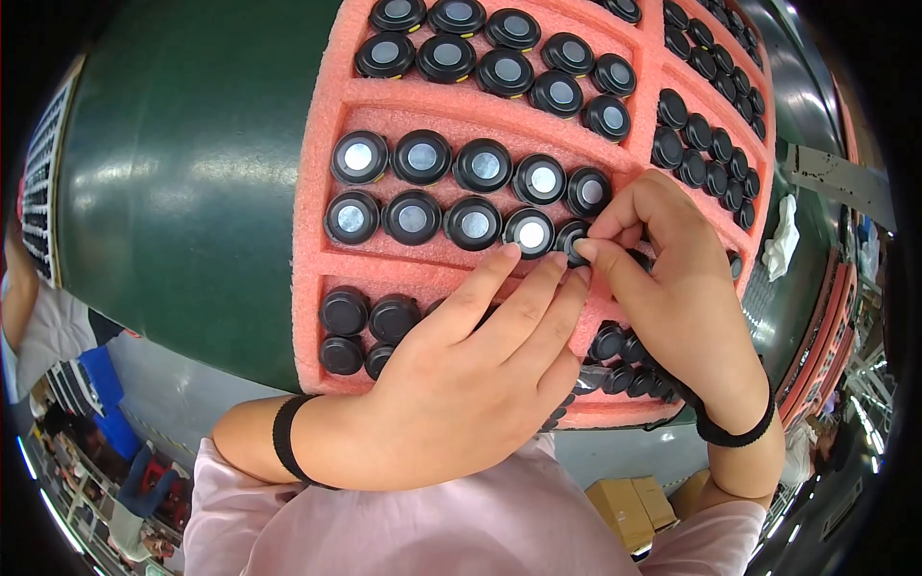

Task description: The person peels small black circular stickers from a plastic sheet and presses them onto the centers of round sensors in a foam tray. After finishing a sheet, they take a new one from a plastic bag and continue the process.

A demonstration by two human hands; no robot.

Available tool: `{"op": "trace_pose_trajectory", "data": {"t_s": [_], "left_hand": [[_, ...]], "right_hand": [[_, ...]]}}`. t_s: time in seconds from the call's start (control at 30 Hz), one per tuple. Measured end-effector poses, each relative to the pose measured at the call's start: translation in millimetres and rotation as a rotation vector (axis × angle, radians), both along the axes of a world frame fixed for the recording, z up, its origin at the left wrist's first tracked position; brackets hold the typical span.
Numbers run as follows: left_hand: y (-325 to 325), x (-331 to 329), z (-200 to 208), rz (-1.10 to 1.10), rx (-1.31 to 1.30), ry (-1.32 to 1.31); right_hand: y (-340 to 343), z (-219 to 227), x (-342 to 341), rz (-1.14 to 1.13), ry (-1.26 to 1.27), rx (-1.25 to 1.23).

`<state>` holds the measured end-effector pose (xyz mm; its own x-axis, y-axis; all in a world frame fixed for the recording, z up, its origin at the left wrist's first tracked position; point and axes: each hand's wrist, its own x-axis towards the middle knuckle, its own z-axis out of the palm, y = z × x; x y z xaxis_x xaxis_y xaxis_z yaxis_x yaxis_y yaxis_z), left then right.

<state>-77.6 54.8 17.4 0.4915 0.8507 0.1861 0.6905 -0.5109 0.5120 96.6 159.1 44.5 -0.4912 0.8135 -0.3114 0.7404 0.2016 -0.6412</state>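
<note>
A pink foam tray (309,278) holds rows of round black parts with grey discs (422,156) on top. My left hand (480,360) lies flat and open over the near part of the tray. Its fingertips touch the front row of the middle compartment. My right hand (672,278) is closed in a pinch, thumb and forefinger at a round black part (570,233) at that row's right end; the fingers partly cover it. Below my left hand, plain black round parts (344,310) without grey discs sit in the near compartment, some hidden by the hand.
The tray rests on a dark green table (182,192). To its right lie a crumpled white cloth (782,238) and a grey metal bar (836,178). Another person's arm (17,288) is at the far left, by a tray of parts (43,182). Cardboard boxes (629,514) stand below.
</note>
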Motion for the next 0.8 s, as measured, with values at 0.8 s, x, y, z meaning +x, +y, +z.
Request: {"op": "trace_pose_trajectory", "data": {"t_s": [0.8], "left_hand": [[-58, -127, 16, 0.188, -0.111, -0.140]], "right_hand": [[-154, 30, 135, -0.318, 0.196, -0.037]]}}
